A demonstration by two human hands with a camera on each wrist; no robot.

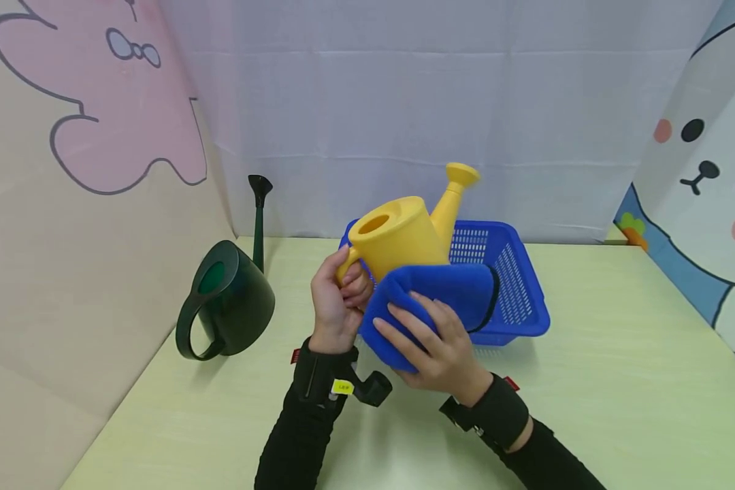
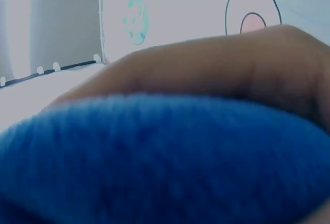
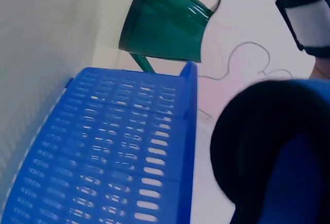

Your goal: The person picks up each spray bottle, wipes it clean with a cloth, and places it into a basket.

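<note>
My left hand [image 1: 337,299] grips the handle of a yellow watering can [image 1: 398,235], lifted over the basket with its spout pointing up to the right. My right hand [image 1: 435,344] holds a folded blue towel [image 1: 459,289] with a black edge, fingers spread over its near side and partly pressed into a fold. The towel overlaps the lower part of the can in the head view and hides it. In the left wrist view the blue towel [image 2: 165,157] fills the lower half, close to the lens. The right wrist view shows the towel's dark edge [image 3: 242,131].
Behind the hands a blue perforated basket [image 1: 527,286] stands on the pale table [image 1: 612,381]. A dark green watering can [image 1: 241,306] stands at the left, its handle toward me. A white curtain [image 1: 367,122] hangs along the table's back edge.
</note>
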